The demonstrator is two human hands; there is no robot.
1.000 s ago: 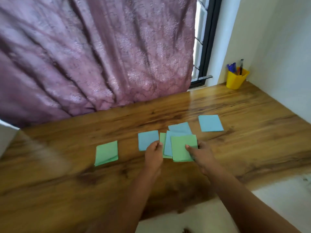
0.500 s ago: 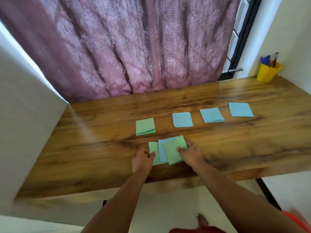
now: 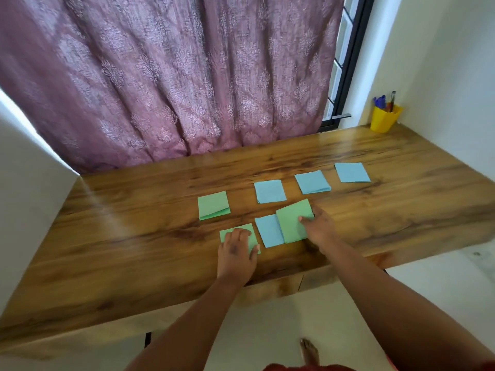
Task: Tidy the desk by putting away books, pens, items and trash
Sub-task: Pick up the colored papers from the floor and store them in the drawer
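Observation:
Several folded paper sheets lie on the wooden desk [image 3: 128, 253]. My left hand [image 3: 235, 254] presses flat on a green sheet [image 3: 227, 232] near the front edge. My right hand [image 3: 320, 228] pinches the right edge of another green sheet [image 3: 290, 220], thumb on top. That sheet overlaps a blue sheet [image 3: 269, 232] lying between my hands. Farther back sit a green sheet [image 3: 213, 205] and three blue sheets in a row [image 3: 270, 191], [image 3: 312, 182], [image 3: 351, 172].
A yellow cup with pens [image 3: 382, 120] stands in the far right corner by the wall. A purple curtain [image 3: 174, 76] hangs behind the desk, and a white wall [image 3: 24, 188] borders its left end. A bare foot [image 3: 309, 350] shows on the floor below.
The three overlapping sheets have spread apart: my left hand slid one green sheet to the left, and my right hand moved the top green sheet to the right.

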